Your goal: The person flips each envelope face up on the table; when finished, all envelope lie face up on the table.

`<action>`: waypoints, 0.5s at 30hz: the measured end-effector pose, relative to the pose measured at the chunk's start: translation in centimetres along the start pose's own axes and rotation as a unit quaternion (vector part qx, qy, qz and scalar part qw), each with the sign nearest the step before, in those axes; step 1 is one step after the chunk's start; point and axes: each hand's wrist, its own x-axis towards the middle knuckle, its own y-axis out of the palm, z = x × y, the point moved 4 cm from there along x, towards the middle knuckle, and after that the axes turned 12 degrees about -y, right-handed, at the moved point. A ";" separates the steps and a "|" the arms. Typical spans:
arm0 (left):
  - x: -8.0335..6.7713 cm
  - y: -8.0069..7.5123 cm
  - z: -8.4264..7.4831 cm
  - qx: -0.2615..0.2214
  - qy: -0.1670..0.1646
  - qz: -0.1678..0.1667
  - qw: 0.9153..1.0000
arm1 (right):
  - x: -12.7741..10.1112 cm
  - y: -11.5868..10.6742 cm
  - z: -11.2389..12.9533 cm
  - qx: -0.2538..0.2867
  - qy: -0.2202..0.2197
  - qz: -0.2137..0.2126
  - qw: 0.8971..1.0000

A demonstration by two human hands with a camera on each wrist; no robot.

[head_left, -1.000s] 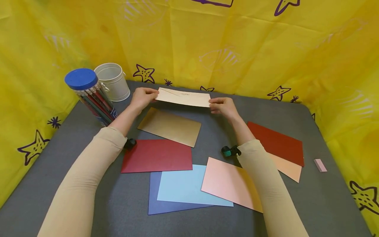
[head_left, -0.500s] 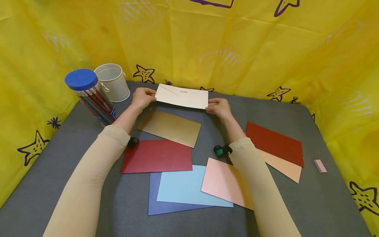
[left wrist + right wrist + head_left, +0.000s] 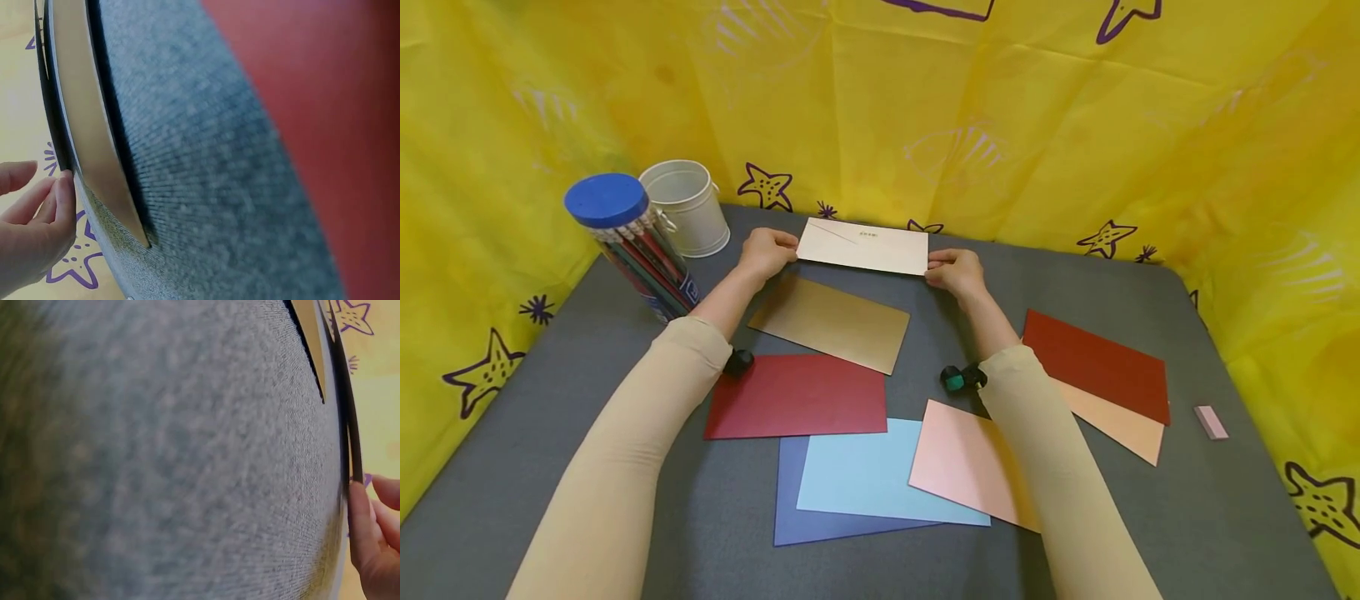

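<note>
At the back of the table a cream envelope (image 3: pixel 863 247) shows a diagonal flap line and small gold print. My left hand (image 3: pixel 766 252) holds its left end and my right hand (image 3: pixel 957 271) its right end. In the left wrist view, fingertips of the left hand (image 3: pixel 40 215) meet the envelope's dark, edge-on underside. The right hand (image 3: pixel 378 531) likewise has its fingers at the envelope's end in the right wrist view. Whether the envelope touches the table is hard to tell. Just in front lies a gold envelope (image 3: pixel 831 323).
Nearer are a crimson envelope (image 3: pixel 801 396), light blue (image 3: pixel 865 471), dark blue (image 3: pixel 790 500) and pink (image 3: pixel 962 458) ones. Right are a dark red envelope (image 3: pixel 1097 362), a peach one (image 3: pixel 1120 421) and a pink eraser (image 3: pixel 1212 422). A pencil tub (image 3: pixel 636 242) and white pail (image 3: pixel 688 208) stand left.
My right hand has moved a little left. The cream envelope first tipped to show more of its printed face, then its far edge came down slightly. The other things stay put.
</note>
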 end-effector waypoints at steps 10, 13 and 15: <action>-0.2 0.3 -0.4 0.030 0.007 0.055 0.998 | -0.1 -0.1 -0.4 0.012 0.020 0.022 0.999; -0.1 0.4 -0.3 0.035 0.011 0.063 0.997 | -0.2 -0.1 -0.5 0.004 0.022 0.024 0.999; -0.1 0.5 -0.3 0.043 0.019 0.071 0.996 | -0.3 -0.2 -0.6 0.003 0.023 0.027 0.999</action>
